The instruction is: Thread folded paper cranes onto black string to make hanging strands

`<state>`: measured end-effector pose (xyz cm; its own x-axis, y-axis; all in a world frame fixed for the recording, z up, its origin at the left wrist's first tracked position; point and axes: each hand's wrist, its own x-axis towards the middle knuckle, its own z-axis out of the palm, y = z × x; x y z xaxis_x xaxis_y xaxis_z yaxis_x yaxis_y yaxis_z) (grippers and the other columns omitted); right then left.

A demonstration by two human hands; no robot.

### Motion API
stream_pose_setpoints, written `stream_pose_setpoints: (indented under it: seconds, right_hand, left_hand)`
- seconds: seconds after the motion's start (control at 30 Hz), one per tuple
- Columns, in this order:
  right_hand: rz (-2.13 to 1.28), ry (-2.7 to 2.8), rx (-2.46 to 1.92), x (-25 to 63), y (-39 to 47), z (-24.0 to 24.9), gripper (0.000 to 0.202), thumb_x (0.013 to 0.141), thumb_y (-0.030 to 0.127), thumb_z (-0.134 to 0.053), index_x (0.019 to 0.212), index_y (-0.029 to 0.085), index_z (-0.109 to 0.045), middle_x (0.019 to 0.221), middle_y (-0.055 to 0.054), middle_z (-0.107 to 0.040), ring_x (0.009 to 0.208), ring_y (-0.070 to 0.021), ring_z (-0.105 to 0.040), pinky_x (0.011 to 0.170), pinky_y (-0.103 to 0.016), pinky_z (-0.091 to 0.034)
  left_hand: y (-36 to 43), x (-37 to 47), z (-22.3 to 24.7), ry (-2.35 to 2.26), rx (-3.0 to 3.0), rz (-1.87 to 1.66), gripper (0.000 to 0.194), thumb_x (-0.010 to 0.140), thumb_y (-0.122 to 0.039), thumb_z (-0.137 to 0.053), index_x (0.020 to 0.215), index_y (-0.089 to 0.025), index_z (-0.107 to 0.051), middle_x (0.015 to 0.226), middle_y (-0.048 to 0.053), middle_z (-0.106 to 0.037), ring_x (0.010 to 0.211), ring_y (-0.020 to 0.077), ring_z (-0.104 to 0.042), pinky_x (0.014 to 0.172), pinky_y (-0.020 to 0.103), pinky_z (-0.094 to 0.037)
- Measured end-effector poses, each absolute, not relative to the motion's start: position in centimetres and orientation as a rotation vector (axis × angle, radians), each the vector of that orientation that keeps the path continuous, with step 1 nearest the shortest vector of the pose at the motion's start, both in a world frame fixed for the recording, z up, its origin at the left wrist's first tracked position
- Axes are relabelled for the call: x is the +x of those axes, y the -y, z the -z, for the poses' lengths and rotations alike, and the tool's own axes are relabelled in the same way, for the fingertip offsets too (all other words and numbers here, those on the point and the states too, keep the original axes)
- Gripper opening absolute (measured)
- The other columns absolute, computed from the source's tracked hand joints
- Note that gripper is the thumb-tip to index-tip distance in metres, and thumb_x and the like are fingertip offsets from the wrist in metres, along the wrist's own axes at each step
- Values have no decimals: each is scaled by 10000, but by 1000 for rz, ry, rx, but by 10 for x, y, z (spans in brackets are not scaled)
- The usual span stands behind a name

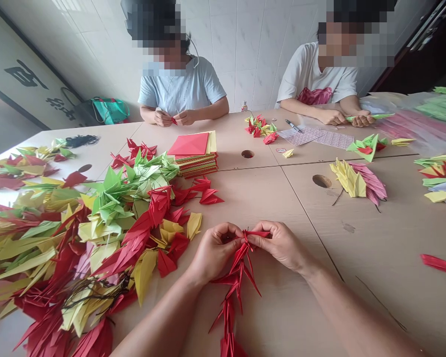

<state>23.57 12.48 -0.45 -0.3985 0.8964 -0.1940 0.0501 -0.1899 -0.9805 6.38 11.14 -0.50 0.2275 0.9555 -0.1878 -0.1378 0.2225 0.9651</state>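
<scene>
Near the front middle of the table, a string of folded red paper pieces (228,297) hangs down toward me from my fingertips. My left hand (219,248) pinches its upper end between thumb and forefinger. Close beside it, my right hand (282,243) pinches a red folded piece at the top of the same string. The fingertips of the two hands nearly touch. A large heap of folded paper pieces (107,233) in red, green, yellow and pink lies to the left of my left hand.
Two people sit across the table (260,193), handling paper. A stack of square paper (193,148) stands in the middle. Yellow and pink folded pieces (357,181), printed sheets (315,136), a pen (293,126) and a red bundle (440,264) lie to the right.
</scene>
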Motion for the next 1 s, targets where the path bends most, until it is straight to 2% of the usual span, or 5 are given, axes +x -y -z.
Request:
stream_pose_setpoints:
  seconds: [0.23,0.5,0.8,1.0]
  right_hand:
    - [-1681,1372,-1140,236,-124,0,310,687,455,-739,695,162,-637,674,-4,-622,657,-142,-559,635,-264,-430]
    - [-1682,1372,-1083,237,-124,-1,293,707,460,-726,705,178,-649,665,5,-619,670,-146,-571,660,-271,-444]
    - [-1691,1388,-1131,239,-126,4,332,692,475,-733,707,168,-607,676,16,-597,668,-132,-533,647,-254,-419]
    - [-1741,1325,-1141,238,-127,2,387,633,526,-752,711,171,-619,672,11,-595,659,-142,-538,652,-274,-439]
  left_hand:
    - [-111,64,4,-986,1046,-984,259,704,-355,-738,757,-146,-594,680,1,-605,621,101,-529,605,221,-417]
    - [-110,60,1,-974,1388,-883,181,847,-347,-581,847,-172,-538,797,21,-597,735,127,-533,688,237,-424]
    - [-111,60,4,-967,1289,-936,198,833,-358,-604,849,-175,-530,831,37,-609,709,126,-546,694,250,-437]
    - [-111,58,3,-978,1300,-912,214,781,-332,-671,902,-187,-569,919,50,-643,850,174,-602,781,273,-457]
